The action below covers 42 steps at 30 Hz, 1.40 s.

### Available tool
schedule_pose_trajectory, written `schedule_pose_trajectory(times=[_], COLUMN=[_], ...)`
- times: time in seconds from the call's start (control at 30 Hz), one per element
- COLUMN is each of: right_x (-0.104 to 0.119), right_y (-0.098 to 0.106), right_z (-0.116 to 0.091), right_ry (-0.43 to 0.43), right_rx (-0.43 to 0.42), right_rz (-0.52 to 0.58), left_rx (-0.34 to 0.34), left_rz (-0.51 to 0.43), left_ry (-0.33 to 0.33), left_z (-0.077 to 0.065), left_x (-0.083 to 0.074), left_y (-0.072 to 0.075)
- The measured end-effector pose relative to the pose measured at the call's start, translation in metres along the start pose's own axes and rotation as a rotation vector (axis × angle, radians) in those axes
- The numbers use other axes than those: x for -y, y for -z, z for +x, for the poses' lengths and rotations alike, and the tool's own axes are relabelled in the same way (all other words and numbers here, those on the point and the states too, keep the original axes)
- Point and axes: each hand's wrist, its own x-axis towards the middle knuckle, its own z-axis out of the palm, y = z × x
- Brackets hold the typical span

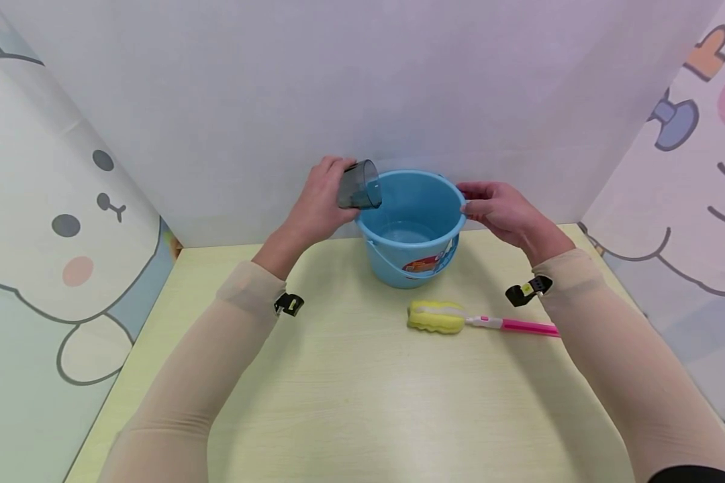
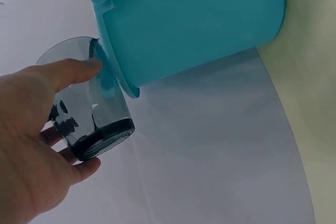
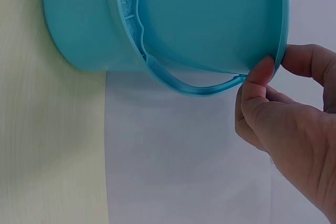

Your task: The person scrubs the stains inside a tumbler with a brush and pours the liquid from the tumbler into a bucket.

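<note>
My left hand point(image 1: 323, 201) grips a smoky-grey clear cup point(image 1: 358, 186), tilted on its side with its mouth toward the blue bucket point(image 1: 393, 258). In the left wrist view the thumb lies across the cup point(image 2: 86, 100) and fingertips show behind its base; the cup is right at the bucket's rim. The bucket stands upright on the table, its handle point(image 3: 202, 88) hanging down at the front. On the opposite side my right hand point(image 1: 504, 211) pinches the bucket's rim between thumb and fingers, near the handle's joint in the right wrist view.
A sponge brush point(image 1: 438, 316) with a yellow head and a pink-and-white stick lies in front of the bucket, its end hidden by the right forearm. The pale wood table point(image 1: 362, 402) meets a white wall behind; cartoon-printed panels point(image 1: 54, 201) stand on both sides.
</note>
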Motion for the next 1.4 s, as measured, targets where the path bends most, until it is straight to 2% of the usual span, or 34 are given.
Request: schedule_pose_trajectory(times=[1.4], right_x=[-0.0005], right_y=[0.0016], right_z=[0.0035], right_ry=[-0.021], right_rx=[-0.009], right_rz=[-0.023], left_rx=[0.011], left_rz=[0.081], left_ry=[-0.055], left_z=[0.0044], left_x=[-0.0079], left_y=[0.0037])
